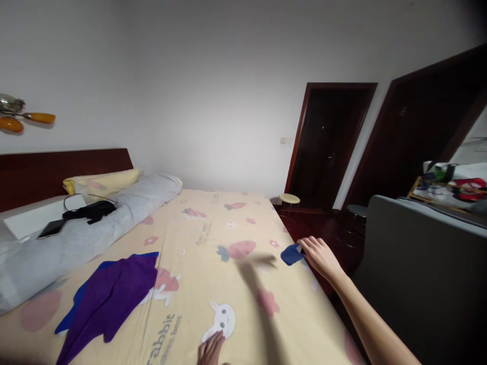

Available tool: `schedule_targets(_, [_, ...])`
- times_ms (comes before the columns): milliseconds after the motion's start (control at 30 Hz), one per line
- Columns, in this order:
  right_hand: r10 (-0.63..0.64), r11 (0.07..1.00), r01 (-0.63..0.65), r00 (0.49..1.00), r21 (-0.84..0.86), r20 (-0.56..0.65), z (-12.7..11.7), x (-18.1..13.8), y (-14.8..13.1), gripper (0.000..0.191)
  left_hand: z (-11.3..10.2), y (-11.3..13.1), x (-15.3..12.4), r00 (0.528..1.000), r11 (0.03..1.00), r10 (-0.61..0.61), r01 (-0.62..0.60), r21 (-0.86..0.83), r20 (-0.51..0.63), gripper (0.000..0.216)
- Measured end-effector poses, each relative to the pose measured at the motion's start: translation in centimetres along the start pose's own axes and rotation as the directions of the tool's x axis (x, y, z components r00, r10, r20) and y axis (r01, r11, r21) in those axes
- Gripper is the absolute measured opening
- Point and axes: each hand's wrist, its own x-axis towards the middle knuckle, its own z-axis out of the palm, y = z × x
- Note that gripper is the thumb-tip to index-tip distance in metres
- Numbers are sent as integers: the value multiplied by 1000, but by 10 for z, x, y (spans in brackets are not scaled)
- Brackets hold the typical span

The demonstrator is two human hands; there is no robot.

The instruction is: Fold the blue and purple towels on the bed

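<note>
My right hand point(317, 256) is closed on the end of a small dark blue cloth piece point(291, 254), out over the right side of the bed. Something white and black shows at my fingertips, too small to make out. My left hand point(211, 349) lies at the bottom edge of the view, fingers stretched out on the sheet point(198, 299) by a printed rabbit, with nothing seen in it. Further left, a purple cloth point(114, 291) is spread on the bed, partly covering a blue cloth point(76, 304).
A long grey pillow point(137, 203) runs along the headboard side point(64, 170), with a phone point(52, 229), a black item point(91, 211) and a white box point(41, 215) on it. A stool point(289, 198) stands past the bed. A grey panel point(414, 274) rises at right.
</note>
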Motion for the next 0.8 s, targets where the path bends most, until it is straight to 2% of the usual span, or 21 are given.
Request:
schedule_targets(67, [15,1000,-16,999,-23,-33,35,-42,4,38,2,-3,0,999,1000,8,-8,-11,39,85])
schedule_targets(100, [14,998,-20,994,-60,-104,59,-69,3,40,3,-4,-1,999,1000,11,-10,-14,52,86])
schedule_targets(167, [31,995,-46,985,-91,-168,116,-129,-5,42,0,-4,-1,998,1000,18,-17,-18,56,82])
schedule_targets(267, [56,998,-59,989,-14,-134,202,-224,-30,52,-8,-1,-4,999,998,50,-50,-24,20,73])
schedule_targets(367, [141,990,-142,978,6,-153,258,-294,-57,54,-18,5,-6,998,998,63,-64,-23,-31,69])
schedule_targets(467, [202,979,-200,960,29,-196,274,-324,-73,60,-28,12,-8,998,999,37,-38,-21,-56,66])
schedule_targets(600, [217,976,-206,955,73,-202,267,-323,-66,67,-37,17,-8,998,1000,22,-23,-18,-54,62])
schedule_targets(800, [212,976,-215,973,-19,-89,253,-324,-58,47,-45,22,-7,998,999,12,-14,-42,-60,61])
